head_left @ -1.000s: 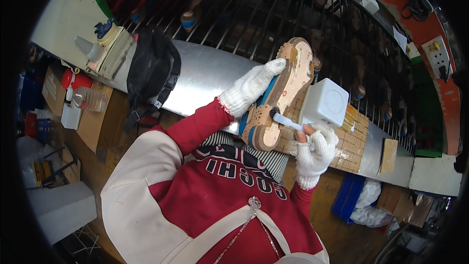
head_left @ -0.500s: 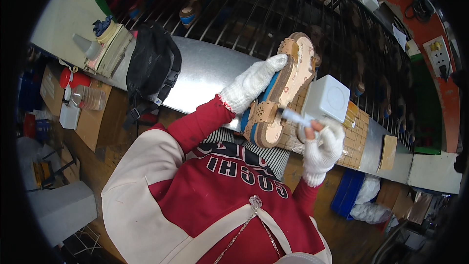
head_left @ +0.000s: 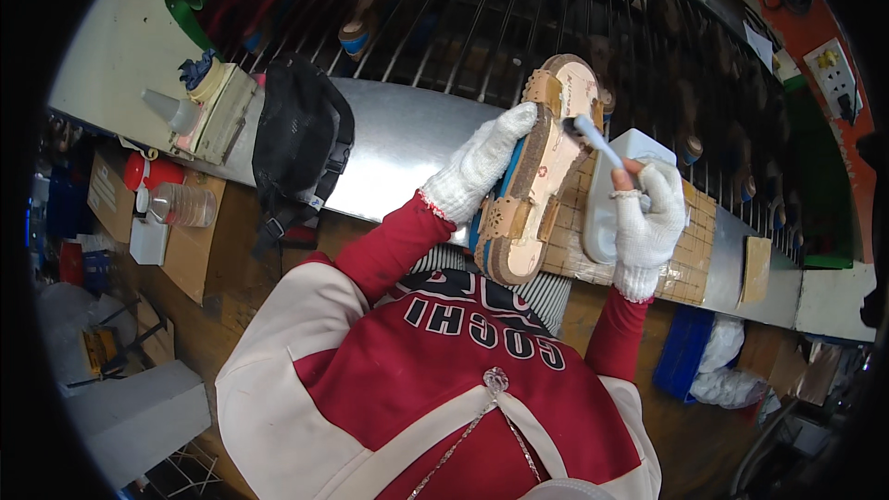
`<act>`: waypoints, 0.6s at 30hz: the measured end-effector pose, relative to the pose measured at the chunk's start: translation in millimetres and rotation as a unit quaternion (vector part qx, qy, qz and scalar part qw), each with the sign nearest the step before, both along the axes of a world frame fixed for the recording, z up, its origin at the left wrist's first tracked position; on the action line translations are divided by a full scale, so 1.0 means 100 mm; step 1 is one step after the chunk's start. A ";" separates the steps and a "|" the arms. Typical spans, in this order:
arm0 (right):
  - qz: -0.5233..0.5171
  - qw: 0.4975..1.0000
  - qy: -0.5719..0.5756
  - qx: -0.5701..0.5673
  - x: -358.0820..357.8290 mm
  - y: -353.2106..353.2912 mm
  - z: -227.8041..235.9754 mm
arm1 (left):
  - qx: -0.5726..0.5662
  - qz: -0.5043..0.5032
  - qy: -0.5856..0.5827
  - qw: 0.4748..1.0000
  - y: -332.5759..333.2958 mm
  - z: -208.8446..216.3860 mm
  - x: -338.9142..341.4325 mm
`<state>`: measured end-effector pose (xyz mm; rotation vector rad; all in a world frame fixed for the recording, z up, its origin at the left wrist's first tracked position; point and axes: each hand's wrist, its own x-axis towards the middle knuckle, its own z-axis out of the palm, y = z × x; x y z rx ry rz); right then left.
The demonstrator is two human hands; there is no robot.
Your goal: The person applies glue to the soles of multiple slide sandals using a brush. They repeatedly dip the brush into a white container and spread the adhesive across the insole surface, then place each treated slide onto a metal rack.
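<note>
In my left hand (head_left: 482, 162), which wears a white knitted glove, is an unfinished sandal (head_left: 546, 171) with its underside turned up. Tan cut-out straps wrap over the edges of its pale bottom, and blue shows along the left side. My right hand (head_left: 648, 227), gloved with bare fingertips showing, grips a small brush (head_left: 595, 139) by its pale handle. The brush's dark tip is at the upper middle of the underside, touching it or just above. Partly behind my right hand stands a white plastic container (head_left: 602, 227).
The container is on a cardboard-like mat (head_left: 569, 255) with grid lines, on a metal ledge (head_left: 398, 130). Beyond runs a rack of dark bars (head_left: 444, 28) with several shoes among them. A black bag (head_left: 301, 139) lies at the left, near a cone-shaped cup (head_left: 171, 111).
My right hand has moved the brush up along the underside, from the lower strap to the upper part. My left hand keeps hold of the sandal. The view has shifted slightly.
</note>
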<state>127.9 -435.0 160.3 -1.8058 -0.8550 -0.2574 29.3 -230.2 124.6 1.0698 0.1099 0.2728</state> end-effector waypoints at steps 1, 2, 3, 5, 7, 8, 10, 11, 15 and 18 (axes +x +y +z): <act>0.004 1.000 -0.012 -0.019 -0.03 0.01 -0.03 | 0.007 0.014 -0.002 1.000 0.00 0.01 -0.01; 0.017 0.999 -0.025 -0.032 -0.08 -0.01 -0.07 | 0.013 0.030 -0.004 0.999 0.00 0.02 -0.04; 0.028 0.998 -0.032 -0.053 -0.16 -0.03 -0.10 | 0.012 0.037 0.008 0.999 0.02 0.02 -0.08; 0.064 0.994 -0.016 -0.088 -0.32 -0.11 -0.16 | -0.018 0.055 0.016 0.998 0.06 0.03 -0.14; 0.085 0.988 0.039 -0.121 -0.48 -0.21 -0.20 | -0.022 0.068 0.016 0.997 0.11 0.01 -0.21; 0.104 0.984 0.088 -0.111 -0.54 -0.24 -0.21 | -0.020 0.085 0.024 0.996 0.12 0.00 -0.22; 0.110 0.984 0.112 -0.090 -0.66 -0.28 -0.20 | -0.011 0.116 0.027 0.993 0.16 -0.01 -0.24; 0.115 0.982 0.129 -0.075 -0.71 -0.29 -0.18 | -0.011 0.133 0.020 0.991 0.17 -0.02 -0.23; 0.052 0.992 0.018 -0.112 -0.77 -0.22 -0.14 | 0.025 0.153 0.031 0.987 0.19 -0.02 -0.27; 0.008 0.985 -0.102 -0.137 -0.79 -0.18 -0.12 | 0.031 0.167 0.038 0.985 0.19 -0.01 -0.29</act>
